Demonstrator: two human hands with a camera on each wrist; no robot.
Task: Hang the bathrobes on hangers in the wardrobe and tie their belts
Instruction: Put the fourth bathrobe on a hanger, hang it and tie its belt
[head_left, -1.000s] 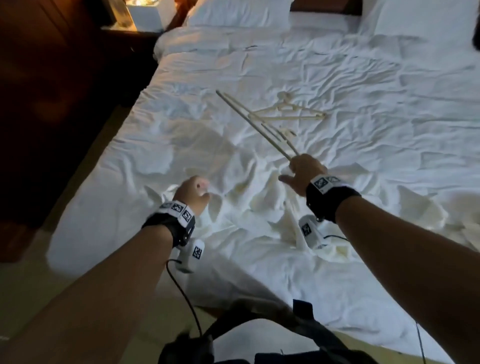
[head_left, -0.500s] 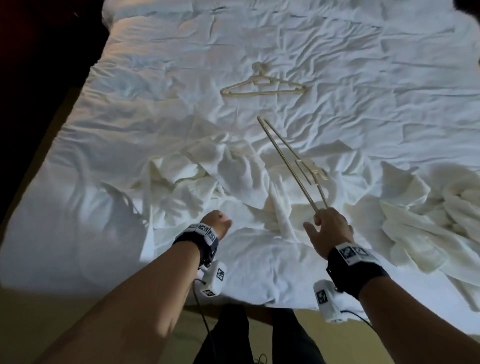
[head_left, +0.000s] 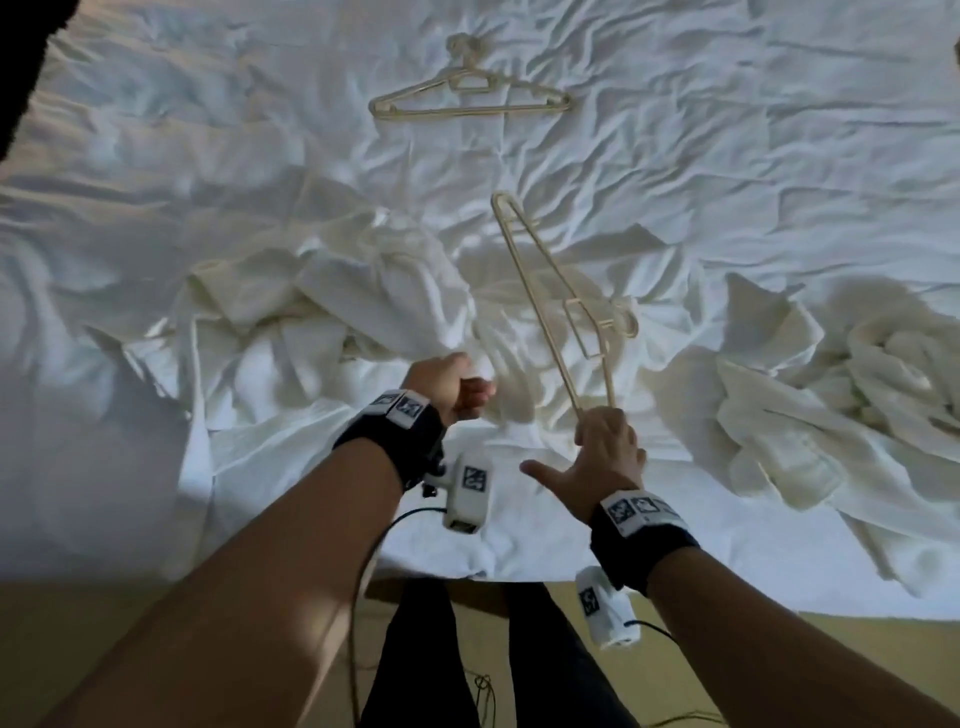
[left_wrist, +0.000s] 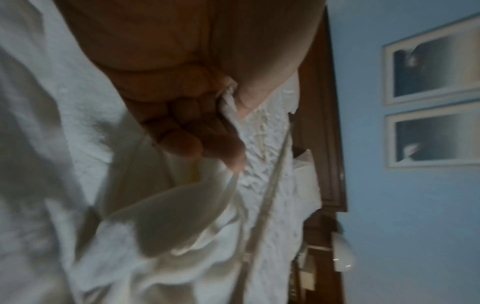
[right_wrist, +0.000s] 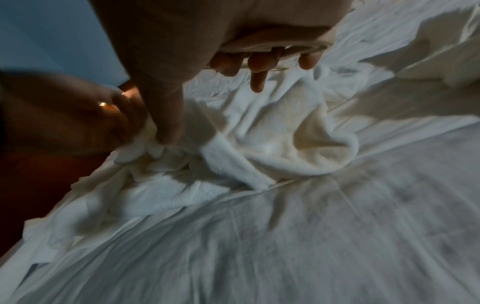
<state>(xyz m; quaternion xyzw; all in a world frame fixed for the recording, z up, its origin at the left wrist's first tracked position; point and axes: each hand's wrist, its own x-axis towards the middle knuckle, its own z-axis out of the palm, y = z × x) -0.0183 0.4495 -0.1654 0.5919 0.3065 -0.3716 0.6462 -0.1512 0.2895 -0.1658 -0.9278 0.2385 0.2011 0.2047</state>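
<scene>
A white bathrobe (head_left: 332, 301) lies crumpled on the bed in front of me. My left hand (head_left: 449, 382) grips a fold of its cloth, seen pinched between thumb and fingers (left_wrist: 182, 131) in the left wrist view. My right hand (head_left: 605, 447) holds one end of a cream plastic hanger (head_left: 550, 291), which slants up and away over the robe; its thumb sticks out to the left. A second bathrobe (head_left: 831, 395) is heaped at the right. A second cream hanger (head_left: 467, 93) lies flat farther up the bed.
The bed (head_left: 727, 156) with its wrinkled white sheet fills the view; its near edge runs just below my wrists, with floor (head_left: 104, 623) and my legs beneath. A wooden headboard (left_wrist: 322, 123) and framed pictures (left_wrist: 431, 102) on a blue wall show in the left wrist view.
The view has tilted down and come closer to the bed. My left hand has moved forward and taken hold of the robe's cloth. The right hand, with the hanger, has dropped lower, nearer the robe.
</scene>
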